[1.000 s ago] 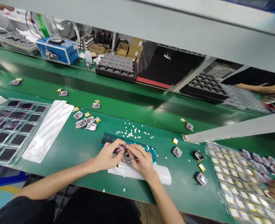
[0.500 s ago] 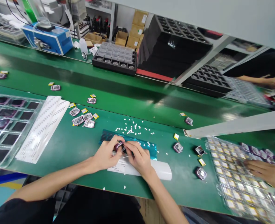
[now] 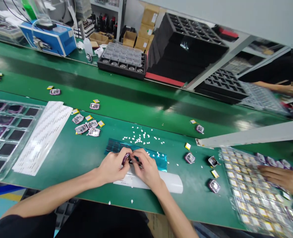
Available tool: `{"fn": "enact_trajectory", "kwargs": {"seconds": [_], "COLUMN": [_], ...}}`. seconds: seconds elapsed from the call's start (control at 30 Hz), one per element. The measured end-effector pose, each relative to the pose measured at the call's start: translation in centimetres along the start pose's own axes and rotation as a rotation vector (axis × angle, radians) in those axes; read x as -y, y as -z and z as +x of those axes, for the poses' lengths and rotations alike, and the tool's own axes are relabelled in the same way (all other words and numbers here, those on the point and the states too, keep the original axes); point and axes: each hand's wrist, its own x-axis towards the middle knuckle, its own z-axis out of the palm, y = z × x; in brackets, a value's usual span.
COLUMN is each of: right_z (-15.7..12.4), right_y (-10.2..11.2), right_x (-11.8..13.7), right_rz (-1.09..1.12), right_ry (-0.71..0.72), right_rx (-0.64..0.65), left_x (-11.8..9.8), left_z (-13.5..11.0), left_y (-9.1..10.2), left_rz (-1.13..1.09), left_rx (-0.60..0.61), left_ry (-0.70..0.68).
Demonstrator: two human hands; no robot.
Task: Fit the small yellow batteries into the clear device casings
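Observation:
My left hand (image 3: 113, 166) is closed around a small purple-rimmed watch case (image 3: 125, 158), which it holds tilted above the bench. The fingers of my right hand (image 3: 147, 167) pinch a thin metal tool that looks like tweezers (image 3: 137, 162); its tip meets the case, where the fingers hide the contact. Under my hands lie a shiny blue film strip (image 3: 162, 162) and a curled white backing sheet (image 3: 172, 182). Small white tabs (image 3: 143, 136) are scattered just beyond, some resting on the blue film.
Several open watch cases with yellow-edged batteries (image 3: 92, 124) sit to the left, near white printed strips (image 3: 40, 138) and a clear tray (image 3: 38, 115). More cases (image 3: 189, 158) lie right. A co-worker's hand (image 3: 280, 177) is over a battery tray (image 3: 252, 198). A white post (image 3: 250, 132) slants in.
My right fingers have shifted slightly and curled closer to the watch case, with the tool now lying flatter. My left hand keeps its hold. The view has moved a little.

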Motion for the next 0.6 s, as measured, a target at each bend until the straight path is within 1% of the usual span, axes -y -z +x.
{"fn": "enact_trajectory", "kwargs": {"seconds": [0.07,0.1,0.2,0.27,0.3,0.37,0.5,0.53,0.6], "right_z": [-0.1,-0.15,-0.26,-0.26,-0.24,-0.19,-0.24,-0.29,-0.4], "right_y": [0.13,0.16,0.03,-0.16,-0.26,-0.44,-0.55,-0.5,-0.32], "right_x": [-0.2,-0.3,-0.47,-0.43,-0.37,-0.24,-0.12,-0.13,-0.18], "right_rz": [-0.027,-0.028,-0.004,-0.016,-0.028,-0.038,-0.016,-0.023,-0.07], "right_ry": [0.01,0.016,0.028,0.037,0.042,0.041,0.016,0.013,0.011], "right_rx": [0.044,0.045,-0.036,-0.078,-0.084,-0.084,-0.059,-0.045,-0.012], "left_x": [-0.05,-0.07,-0.13,-0.15,-0.14,-0.09,0.05,0.07,0.1], "left_z": [0.2,0.33,0.67,0.78,0.79,0.74,0.52,0.48,0.45], "left_y": [0.19,0.31,0.63,0.75,0.78,0.78,0.67,0.64,0.59], "left_rz": [-0.069,-0.123,-0.308,-0.37,-0.366,-0.286,-0.035,-0.005,-0.008], "left_rx": [0.024,0.039,0.088,0.097,0.092,0.058,-0.024,-0.026,0.002], "left_ry": [0.055,0.084,0.144,0.158,0.153,0.113,-0.061,-0.082,-0.06]}}
